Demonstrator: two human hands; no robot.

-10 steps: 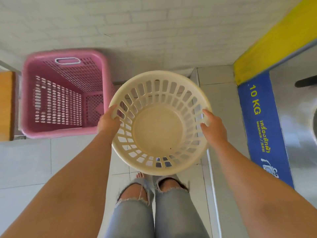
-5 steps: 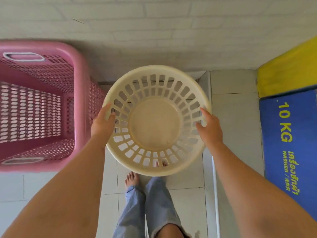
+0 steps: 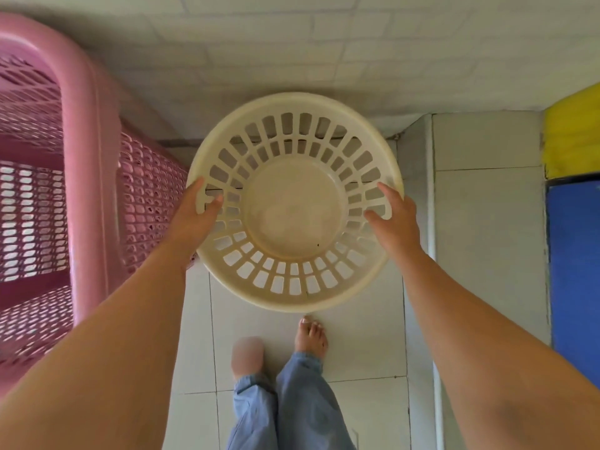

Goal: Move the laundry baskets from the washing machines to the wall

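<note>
A round cream laundry basket (image 3: 293, 206) with slotted sides is held low over the white floor tiles, close to the white brick wall (image 3: 292, 43). It is empty. My left hand (image 3: 198, 212) grips its left rim, thumb inside a slot. On the opposite rim sits my right hand (image 3: 394, 216), fingers curled over the edge. I cannot tell if the basket's base touches the floor. A tall pink rectangular laundry basket (image 3: 84, 157) stands on the left against the wall, right beside the cream one.
A washing machine's blue and yellow front panel (image 3: 573, 254) fills the right edge. A raised tiled strip (image 3: 487, 222) runs along it. My bare feet (image 3: 310, 336) and jeans legs are just behind the cream basket.
I have stepped closer to the wall and bent down. The cream basket has gone lower and forward, between the pink basket and the tiled strip. Both hands have stayed on its rim.
</note>
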